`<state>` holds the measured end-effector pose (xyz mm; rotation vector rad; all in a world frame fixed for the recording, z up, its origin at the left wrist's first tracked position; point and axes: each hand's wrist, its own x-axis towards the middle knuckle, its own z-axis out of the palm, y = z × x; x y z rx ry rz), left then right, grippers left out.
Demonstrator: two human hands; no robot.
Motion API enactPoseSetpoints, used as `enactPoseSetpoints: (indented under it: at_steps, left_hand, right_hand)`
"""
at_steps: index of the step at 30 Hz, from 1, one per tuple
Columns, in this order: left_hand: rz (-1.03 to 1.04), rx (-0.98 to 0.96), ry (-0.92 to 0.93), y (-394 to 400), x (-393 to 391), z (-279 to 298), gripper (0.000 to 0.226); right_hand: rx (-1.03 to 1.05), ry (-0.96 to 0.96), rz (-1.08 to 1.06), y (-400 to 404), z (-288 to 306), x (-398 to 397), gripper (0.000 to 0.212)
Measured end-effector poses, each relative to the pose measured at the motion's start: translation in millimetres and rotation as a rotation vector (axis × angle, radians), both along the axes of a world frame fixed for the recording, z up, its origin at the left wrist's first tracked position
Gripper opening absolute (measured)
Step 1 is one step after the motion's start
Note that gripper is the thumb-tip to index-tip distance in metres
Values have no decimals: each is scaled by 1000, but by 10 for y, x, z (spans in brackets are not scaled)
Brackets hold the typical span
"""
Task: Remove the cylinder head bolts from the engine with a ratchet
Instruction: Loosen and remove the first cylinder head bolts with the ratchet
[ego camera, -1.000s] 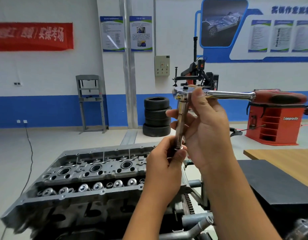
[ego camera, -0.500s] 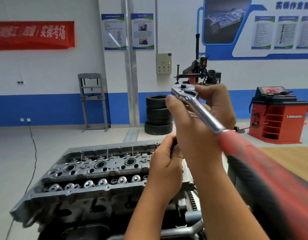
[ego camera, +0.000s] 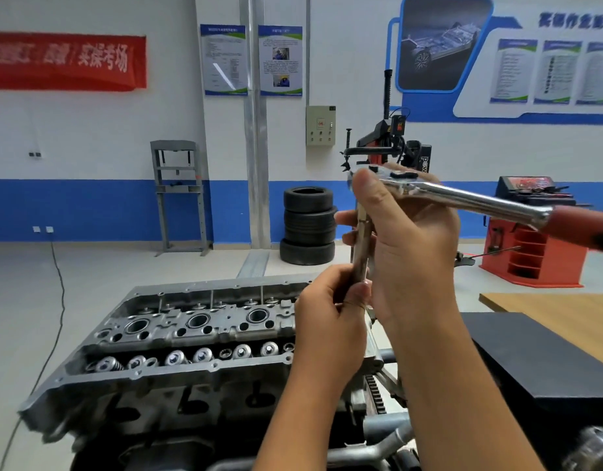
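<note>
Red ratchet [ego camera: 463,198] grip cut off, R edge.

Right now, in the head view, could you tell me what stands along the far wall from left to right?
Red banner → grey press frame → two posters → stacked tyres → tyre changer → red wheel balancer.

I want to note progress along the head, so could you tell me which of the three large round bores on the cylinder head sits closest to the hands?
The rightmost bore: it lies just left of the left hand, while the middle and leftmost bores sit farther away.
</note>
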<state>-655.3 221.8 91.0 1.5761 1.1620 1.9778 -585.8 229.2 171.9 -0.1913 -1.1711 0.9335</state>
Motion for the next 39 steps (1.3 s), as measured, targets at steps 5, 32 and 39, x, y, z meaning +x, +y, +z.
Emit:
enactPoseSetpoints:
  at_steps: [5,32,39]
  left_hand:
    - [25,19,-16,22,12,-19,35]
    - [42,-4,-6,-75,42,-21,28]
    - [61,-25,-6,-99,61,18,24]
  right_hand:
    - [-14,-362,-119,101,4,86,76]
    - [13,-165,-13,143,2,-9,57]
    - [-37,90,321,186,-15,70,56]
